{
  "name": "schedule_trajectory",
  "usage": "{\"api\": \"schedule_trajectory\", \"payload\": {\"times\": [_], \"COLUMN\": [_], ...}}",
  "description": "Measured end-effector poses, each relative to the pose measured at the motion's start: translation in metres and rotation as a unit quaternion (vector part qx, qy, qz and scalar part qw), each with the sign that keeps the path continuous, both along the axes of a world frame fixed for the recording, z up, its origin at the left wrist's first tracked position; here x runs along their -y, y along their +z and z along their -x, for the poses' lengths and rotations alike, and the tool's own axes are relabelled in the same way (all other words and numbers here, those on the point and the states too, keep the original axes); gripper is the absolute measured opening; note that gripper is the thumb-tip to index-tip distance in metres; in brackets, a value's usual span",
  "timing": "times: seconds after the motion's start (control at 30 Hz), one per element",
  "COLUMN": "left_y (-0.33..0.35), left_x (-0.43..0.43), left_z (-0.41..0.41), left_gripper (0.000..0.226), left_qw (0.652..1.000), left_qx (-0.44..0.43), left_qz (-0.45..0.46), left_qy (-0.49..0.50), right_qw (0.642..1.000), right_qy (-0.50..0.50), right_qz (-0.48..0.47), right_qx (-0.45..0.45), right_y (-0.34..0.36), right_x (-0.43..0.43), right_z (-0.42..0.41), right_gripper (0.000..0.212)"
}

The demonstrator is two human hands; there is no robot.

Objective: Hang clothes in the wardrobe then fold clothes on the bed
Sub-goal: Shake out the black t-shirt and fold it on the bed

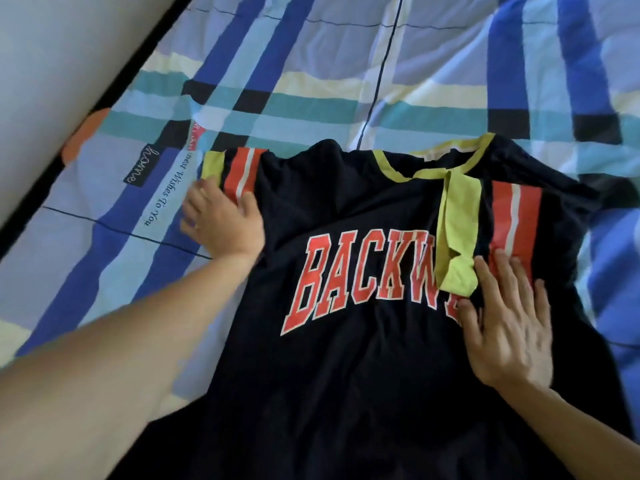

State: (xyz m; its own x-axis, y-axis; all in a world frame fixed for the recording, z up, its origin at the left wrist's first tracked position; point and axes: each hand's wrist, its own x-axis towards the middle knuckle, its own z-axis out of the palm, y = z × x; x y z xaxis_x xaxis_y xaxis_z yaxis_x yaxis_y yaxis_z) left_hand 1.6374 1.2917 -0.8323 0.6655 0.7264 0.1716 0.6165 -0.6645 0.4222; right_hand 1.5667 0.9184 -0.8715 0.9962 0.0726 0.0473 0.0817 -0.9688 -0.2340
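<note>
The left hand (221, 220), fingers spread flat, rests at a striped sleeve (239, 174) of the navy T-shirt with red lettering (346, 358), which lies face-up on the blue plaid bed (311, 81). The right hand (509, 323), also flat, presses the folded-in sleeve (512, 216). If released early, that fold may spring open.

Blue plaid bed quilt (311, 64); pale wall (52, 64) upper left; soft daylight.

T-shirt (363, 375): dark, thin knit cloth, matt and soft, lying in shallow wrinkles. Lettering (353, 275): red and white print, flat, smoother than the cloth around it. Yellow-green trim (457, 220): matt cloth. Stripes (512, 220) on the 2 sleeves: matt. Bed cover (311, 64): checked cloth, matt, lightly creased. Panel (52, 81) at left: pale, smooth, matt.
</note>
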Motion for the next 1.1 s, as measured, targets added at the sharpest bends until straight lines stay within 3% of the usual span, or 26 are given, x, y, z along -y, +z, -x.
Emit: {"api": "schedule_trajectory", "payload": {"times": [0.07, 0.13, 0.23, 0.3, 0.37, 0.43, 0.53, 0.6, 0.7, 0.77, 0.83, 0.9, 0.97, 1.03, 1.1], "left_y": [0.007, 0.013, 0.029, 0.049, 0.074, 0.095, 0.103, 0.086, 0.054, 0.037, 0.026, 0.023, 0.028, 0.041, 0.052], "left_x": [-0.046, -0.065, -0.052, -0.031, -0.001, 0.039, 0.088, 0.101, 0.095, 0.087, 0.083, 0.084, 0.091, 0.098, 0.1], "left_z": [-0.012, -0.018, -0.031, -0.043, -0.048, -0.045, -0.038, -0.045, -0.078, -0.103, -0.126, -0.142, -0.156, -0.164, -0.171], "left_gripper": [0.078, 0.088, 0.055, 0.021, 0.013, 0.016, 0.023, 0.019, 0.02, 0.041, 0.07, 0.084, 0.078, 0.051, 0.02], "left_qw": [0.984, 0.96, 0.938, 0.958, 0.976, 0.957, 0.895, 0.893, 0.919, 0.911, 0.894, 0.88, 0.861, 0.839, 0.858], "left_qx": [-0.073, -0.089, -0.048, 0.005, 0.038, 0.029, -0.05, -0.05, -0.021, -0.088, -0.183, -0.257, -0.31, -0.339, -0.278], "left_qz": [0.103, 0.215, 0.33, 0.287, 0.174, 0.119, 0.207, 0.201, 0.072, 0.005, 0.004, 0.004, 0.011, 0.026, -0.001], "left_qy": [0.124, 0.154, 0.097, 0.015, -0.121, -0.263, -0.392, -0.4, -0.388, -0.402, -0.408, -0.4, -0.403, -0.424, -0.432], "right_qw": [1.0, 1.0, 1.0, 1.0, 1.0, 1.0, 1.0, 1.0, 1.0, 1.0, 1.0, 1.0, 1.0, 1.0, 1.0], "right_qy": [-0.002, -0.005, -0.004, -0.002, 0.0, -0.001, 0.001, 0.001, 0.003, 0.003, 0.004, 0.006, 0.005, 0.009, 0.012], "right_qz": [0.0, 0.005, 0.005, 0.007, 0.01, 0.011, 0.015, 0.012, 0.009, 0.006, 0.001, 0.001, 0.003, 0.001, 0.002], "right_qx": [0.003, 0.004, 0.008, 0.005, 0.002, 0.0, -0.004, -0.006, -0.006, -0.004, -0.002, -0.001, -0.002, 0.002, 0.002], "right_y": [0.001, 0.0, 0.0, -0.001, -0.001, -0.001, 0.0, 0.0, 0.0, 0.001, 0.0, 0.0, -0.001, -0.001, -0.001], "right_x": [-0.001, 0.0, 0.001, 0.001, 0.002, 0.001, 0.002, 0.002, 0.002, 0.002, 0.002, 0.002, 0.004, 0.005, 0.005], "right_z": [0.0, -0.001, -0.001, -0.002, -0.002, -0.002, -0.002, -0.003, -0.003, -0.003, -0.003, -0.003, -0.003, -0.003, -0.003], "right_gripper": [0.067, 0.067, 0.067, 0.067, 0.067, 0.068, 0.068, 0.068, 0.068, 0.067, 0.067, 0.066, 0.066, 0.066, 0.066]}}
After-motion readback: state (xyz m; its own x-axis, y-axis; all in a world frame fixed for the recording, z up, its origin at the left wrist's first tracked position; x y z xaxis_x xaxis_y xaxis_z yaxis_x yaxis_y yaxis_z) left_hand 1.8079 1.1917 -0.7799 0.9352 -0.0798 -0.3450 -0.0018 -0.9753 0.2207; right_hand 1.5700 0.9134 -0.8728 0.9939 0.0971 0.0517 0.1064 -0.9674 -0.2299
